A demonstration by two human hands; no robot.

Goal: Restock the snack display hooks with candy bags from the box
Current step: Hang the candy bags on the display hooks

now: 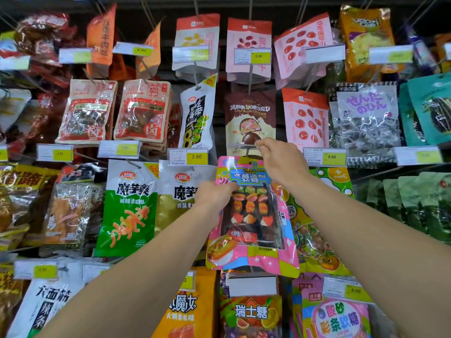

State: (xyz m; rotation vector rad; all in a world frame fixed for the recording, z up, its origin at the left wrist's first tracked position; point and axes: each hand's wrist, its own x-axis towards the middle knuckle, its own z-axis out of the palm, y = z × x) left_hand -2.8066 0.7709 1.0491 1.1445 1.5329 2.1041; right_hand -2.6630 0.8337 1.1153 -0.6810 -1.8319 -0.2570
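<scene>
1. Candy bag (251,213): I hold it mid-display, in front of the hanging rows, below the brown chocolate pouch (250,120). Glossy pink film, flat rectangular pouch with a clear window showing sushi-shaped gummies.
2. Left hand (214,193): fingers curl round the bag's upper left edge, gripping it.
3. Right hand (280,157): pinches the clear price-tag holder (244,146) at the hook's tip, just above the bag's top edge.
4. Hook: thin metal rod, mostly hidden; I cannot tell whether the bag's hang hole is on it yet.
5. Risk: slick film could slip from my one-sided grip; the hole may miss the tip or tear.
6. Risk: lifting the tag may nudge the neighbouring white konjac bag (180,191).
</scene>
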